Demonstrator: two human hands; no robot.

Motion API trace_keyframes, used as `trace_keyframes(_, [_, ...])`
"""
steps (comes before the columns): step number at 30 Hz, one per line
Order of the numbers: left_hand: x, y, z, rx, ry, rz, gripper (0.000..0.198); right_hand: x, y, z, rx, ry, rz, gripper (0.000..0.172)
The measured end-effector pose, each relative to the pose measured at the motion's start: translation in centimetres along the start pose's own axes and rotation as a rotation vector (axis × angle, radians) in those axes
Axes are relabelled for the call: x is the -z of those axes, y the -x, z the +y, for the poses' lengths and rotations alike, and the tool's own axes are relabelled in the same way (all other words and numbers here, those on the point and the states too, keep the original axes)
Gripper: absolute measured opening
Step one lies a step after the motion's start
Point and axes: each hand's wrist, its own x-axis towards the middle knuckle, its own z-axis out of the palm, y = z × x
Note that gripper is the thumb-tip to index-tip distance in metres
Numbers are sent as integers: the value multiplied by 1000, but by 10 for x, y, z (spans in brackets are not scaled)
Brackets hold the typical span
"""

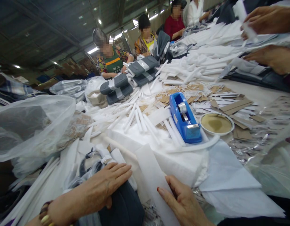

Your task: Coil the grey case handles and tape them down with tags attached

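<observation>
My left hand [107,182] lies with its fingers stretched out on a dark blue-grey folded garment [128,204] at the bottom of the view. Clear plastic and white pieces show at that garment's far end. Between thumb and fingers, my right hand [184,201] grips a flat white strip [151,166], which slants up and away to the left. The strip is beside the garment, above the tabletop. Just beyond both hands is a thick stack of white sheets [182,160] with a blue tape dispenser [185,121] standing at its far side.
White rolled strips [140,117], cardboard tags [236,106] and a round shallow dish [216,124] cover the table. A clear plastic bag [32,125] bulges at left. Folded garments [142,66] are stacked farther back. A co-worker's hands [271,56] work at upper right; several people sit opposite.
</observation>
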Motion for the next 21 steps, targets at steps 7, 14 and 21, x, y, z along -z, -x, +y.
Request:
trace_keyframes(7, [-15, -7, 2, 68, -222, 73, 90, -1, -1, 1, 43, 28, -6, 32])
trace_keyframes(14, [-84, 51, -4, 377, -435, 784, 82, -2, -19, 18, 121, 265, 145, 45])
trace_keyframes(21, [-188, 120, 7, 1178, 848, 1231, 66, 10, -69, 32, 372, 776, 174, 43])
